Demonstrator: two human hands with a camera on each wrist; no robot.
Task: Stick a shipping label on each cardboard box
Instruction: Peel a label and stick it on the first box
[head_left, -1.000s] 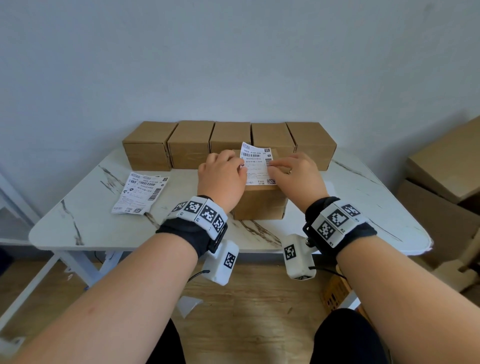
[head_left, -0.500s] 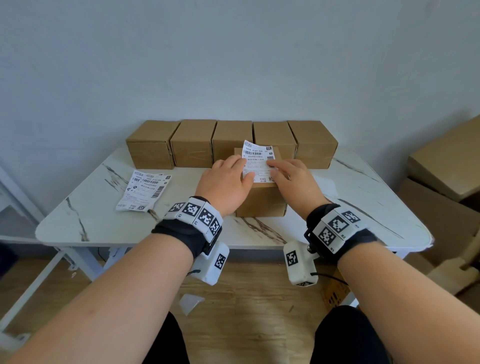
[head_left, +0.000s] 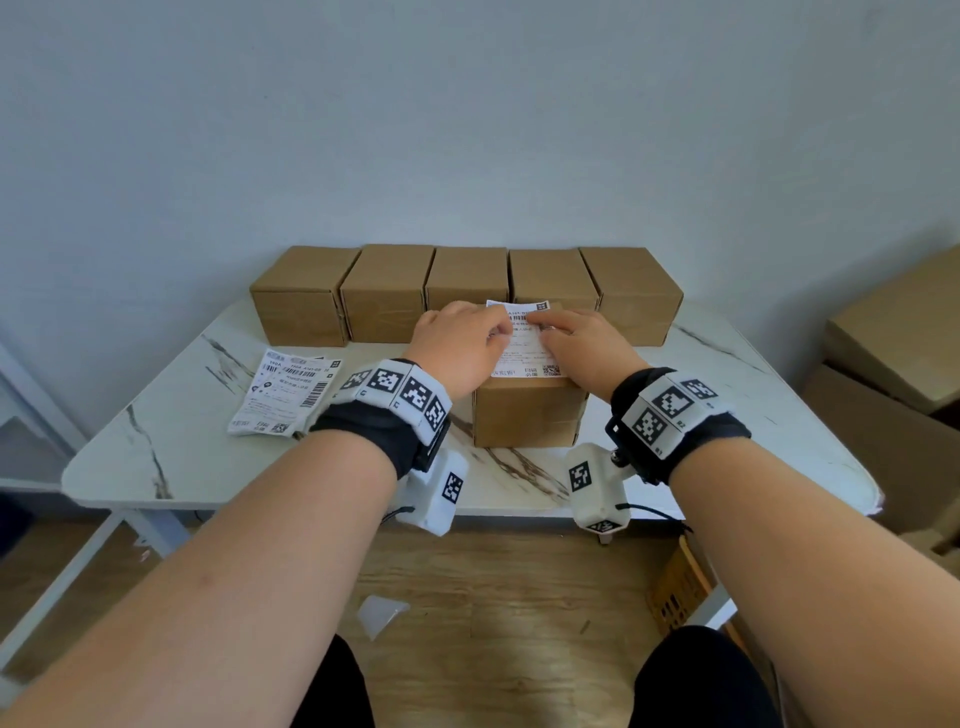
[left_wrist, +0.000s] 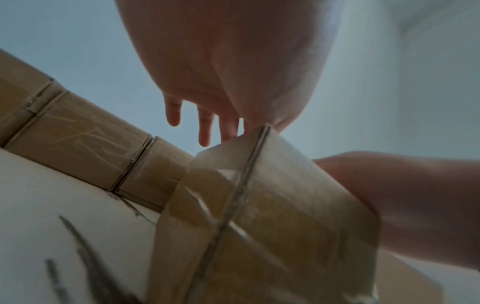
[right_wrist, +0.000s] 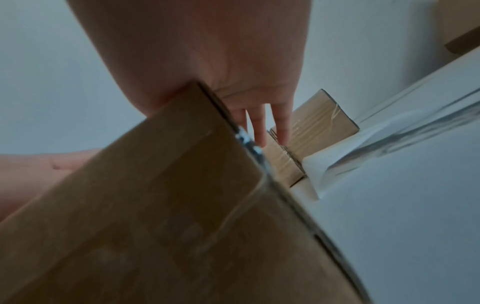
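Note:
A small cardboard box (head_left: 527, 415) stands on the white marble table (head_left: 156, 467) in front of me. On its top lies a white shipping label (head_left: 524, 356). My left hand (head_left: 462, 348) presses the label's left side and my right hand (head_left: 576, 343) its right side, fingers stretched forward. The left wrist view shows the box (left_wrist: 259, 205) from below, with my left hand (left_wrist: 233, 61) on its top edge. The right wrist view shows the same box (right_wrist: 155, 205) under my right hand (right_wrist: 207, 51). A row of several bare boxes (head_left: 467, 280) lines the wall.
A stack of loose labels (head_left: 285, 397) lies on the table to the left of my left wrist. Large cardboard cartons (head_left: 909, 332) stand beyond the table's right end. A scrap of backing paper (head_left: 382, 613) lies on the wooden floor.
The label's far end stood lifted off the box before; now it lies flat on the top. Both hands have slid forward over it.

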